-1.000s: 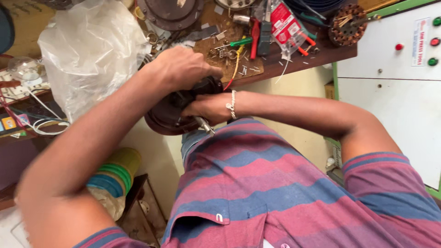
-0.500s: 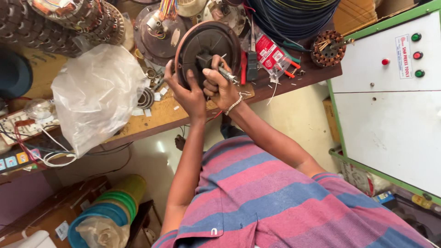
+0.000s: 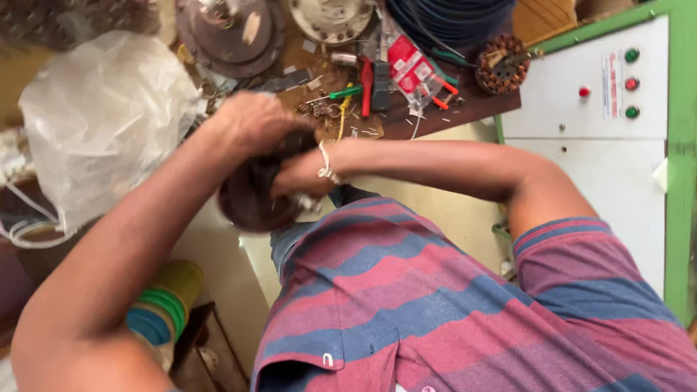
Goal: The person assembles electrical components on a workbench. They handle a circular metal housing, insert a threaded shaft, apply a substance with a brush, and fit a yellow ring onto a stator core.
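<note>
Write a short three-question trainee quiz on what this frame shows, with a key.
1. True or false: both hands are on the dark round motor part.
2. Which lies on the workbench? A) a green-handled screwdriver B) a hammer C) a paintbrush
3. What sits left of the left hand?

Key:
1. True; the left hand grips it from above, and the right hand meets it from the right.
2. A.
3. A white plastic bag.
</note>
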